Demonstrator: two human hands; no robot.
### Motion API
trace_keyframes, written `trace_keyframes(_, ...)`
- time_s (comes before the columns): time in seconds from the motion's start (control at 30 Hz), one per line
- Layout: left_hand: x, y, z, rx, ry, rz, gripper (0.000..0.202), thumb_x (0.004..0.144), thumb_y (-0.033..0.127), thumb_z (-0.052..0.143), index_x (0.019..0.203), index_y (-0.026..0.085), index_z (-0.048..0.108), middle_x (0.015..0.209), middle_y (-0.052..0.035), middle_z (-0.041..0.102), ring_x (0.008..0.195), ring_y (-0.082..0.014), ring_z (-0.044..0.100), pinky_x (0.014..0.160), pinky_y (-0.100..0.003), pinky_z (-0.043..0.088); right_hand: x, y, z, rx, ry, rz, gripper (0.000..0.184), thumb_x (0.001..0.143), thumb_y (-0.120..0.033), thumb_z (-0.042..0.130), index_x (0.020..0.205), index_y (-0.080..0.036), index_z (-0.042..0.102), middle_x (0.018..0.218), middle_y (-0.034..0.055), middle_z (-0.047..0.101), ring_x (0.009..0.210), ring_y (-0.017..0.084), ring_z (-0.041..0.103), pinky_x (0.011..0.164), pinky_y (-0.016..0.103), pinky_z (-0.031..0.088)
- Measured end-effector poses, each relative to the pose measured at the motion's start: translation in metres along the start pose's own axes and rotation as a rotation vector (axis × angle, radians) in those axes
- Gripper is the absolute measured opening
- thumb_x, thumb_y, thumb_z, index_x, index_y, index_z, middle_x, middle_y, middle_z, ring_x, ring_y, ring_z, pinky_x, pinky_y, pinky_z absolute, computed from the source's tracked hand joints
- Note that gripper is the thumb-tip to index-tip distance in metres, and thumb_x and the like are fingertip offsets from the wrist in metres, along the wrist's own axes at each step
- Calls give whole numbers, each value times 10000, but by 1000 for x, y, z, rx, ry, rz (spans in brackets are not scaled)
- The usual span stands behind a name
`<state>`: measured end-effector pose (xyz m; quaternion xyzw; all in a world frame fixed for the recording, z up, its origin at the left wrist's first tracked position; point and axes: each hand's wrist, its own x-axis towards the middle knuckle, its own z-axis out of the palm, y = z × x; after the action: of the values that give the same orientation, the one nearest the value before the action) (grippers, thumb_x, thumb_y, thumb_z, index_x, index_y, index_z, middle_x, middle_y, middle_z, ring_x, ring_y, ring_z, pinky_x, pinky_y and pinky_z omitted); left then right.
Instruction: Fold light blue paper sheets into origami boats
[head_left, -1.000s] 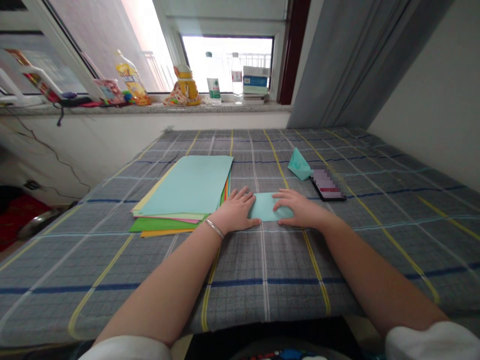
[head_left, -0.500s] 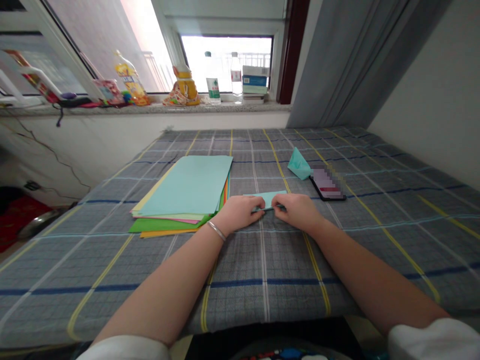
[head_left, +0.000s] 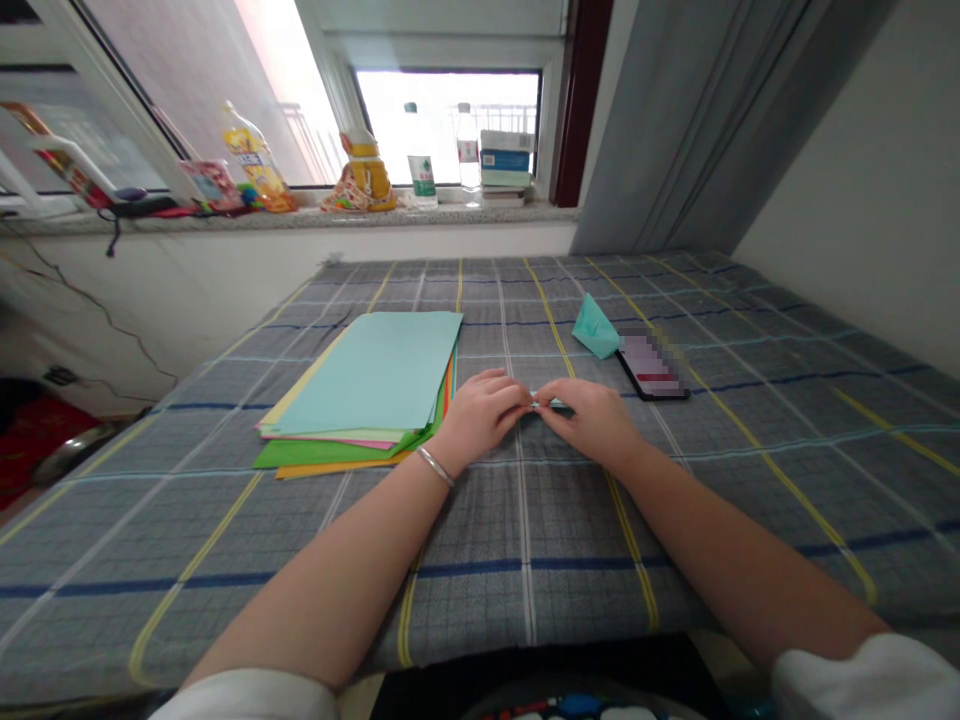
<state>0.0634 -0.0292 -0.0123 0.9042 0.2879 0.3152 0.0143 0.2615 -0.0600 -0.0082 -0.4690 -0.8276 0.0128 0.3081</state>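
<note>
A small folded piece of light blue paper [head_left: 559,404] shows between my hands, mostly covered by fingers. My left hand [head_left: 486,412], with a silver bangle at the wrist, pinches its left part. From the other side my right hand [head_left: 589,418] grips it, thumb and fingers pressed together. The fingertips of both hands nearly meet at the paper. To the left lies a stack of coloured paper [head_left: 371,370] with a light blue sheet on top. A folded turquoise paper shape [head_left: 595,328] stands beyond my right hand.
A phone [head_left: 651,366] with a blurred screen lies right of the folded shape. Plaid cloth [head_left: 480,540] covers the surface. Along the windowsill [head_left: 300,218] stand an orange drink bottle [head_left: 259,165], clear bottles, a yellow container [head_left: 367,175] and stacked boxes [head_left: 505,165].
The blue paper's visible flat face has turned down to a thin strip between the fingers. Both hands have shifted slightly, their fingertips closer together. The view has moved a little.
</note>
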Motion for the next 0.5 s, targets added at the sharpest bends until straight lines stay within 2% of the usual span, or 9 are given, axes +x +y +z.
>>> trace_keyframes(0.1, 1, 2, -3, 61, 33, 44, 185, 941, 251, 469, 827, 214, 609, 918, 17, 692, 874, -121, 623, 1104, -402, 303, 1, 2, 1, 44, 1, 5, 121, 860, -269, 536, 860, -250, 655, 915, -8, 719, 876, 162, 648, 762, 267, 453)
trace_keyframes(0.2, 2, 4, -7, 95, 39, 44, 198, 937, 268, 476, 802, 217, 613, 909, 20, 691, 901, -125, 612, 1131, -417, 252, 1, 3, 1, 45, 0, 11, 115, 848, -278, 559, 861, -257, 671, 935, -14, 730, 881, 167, 661, 771, 275, 463)
trace_keyframes(0.37, 3, 5, -11, 123, 29, 33, 201, 926, 264, 483, 784, 228, 620, 921, 20, 689, 958, -138, 589, 1131, -419, 244, -1, 3, 0, 67, 6, -5, 136, 841, -244, 548, 837, -269, 682, 1019, -30, 731, 925, 167, 673, 807, 286, 485)
trace_keyframes(0.5, 1, -1, -15, 131, 66, 43, 196, 928, 256, 479, 792, 226, 617, 938, 9, 684, 958, -147, 577, 1080, -408, 316, 0, 6, -2, 117, 59, -25, 120, 827, -209, 560, 779, -254, 661, 1051, -38, 725, 937, 152, 678, 828, 279, 500)
